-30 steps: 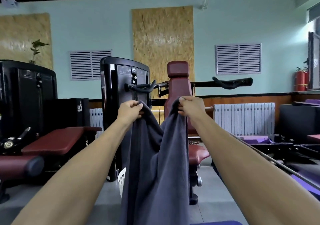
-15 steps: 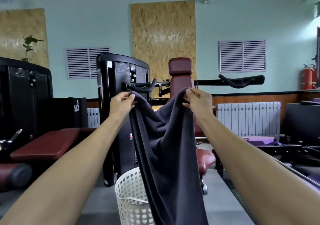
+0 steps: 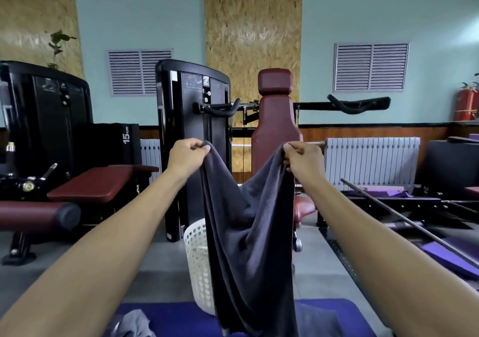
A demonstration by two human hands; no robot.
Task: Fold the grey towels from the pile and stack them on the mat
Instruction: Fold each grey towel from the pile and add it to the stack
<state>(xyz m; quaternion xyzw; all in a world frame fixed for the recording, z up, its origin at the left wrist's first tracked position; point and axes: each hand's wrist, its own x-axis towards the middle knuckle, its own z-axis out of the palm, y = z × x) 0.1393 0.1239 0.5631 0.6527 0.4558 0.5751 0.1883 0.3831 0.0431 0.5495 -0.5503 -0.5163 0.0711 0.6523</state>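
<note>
At twelve o'clock, chest-high, left hand (image 3: 187, 155) and right hand (image 3: 303, 158) each pinch a top corner of the grey towel (image 3: 248, 233), hanging unfolded over the mat (image 3: 181, 316); no folded stack shows.

Both arms stretched forward and up, bare to the elbow, hands raised level with each other and apart. Left hand (image 3: 187, 156) curled into a loose fist, thumb and fingers pinching one top corner of the grey towel (image 3: 252, 246). Right hand (image 3: 303, 158) likewise curled, knuckles up, gripping the other corner, wrist straight.
</note>
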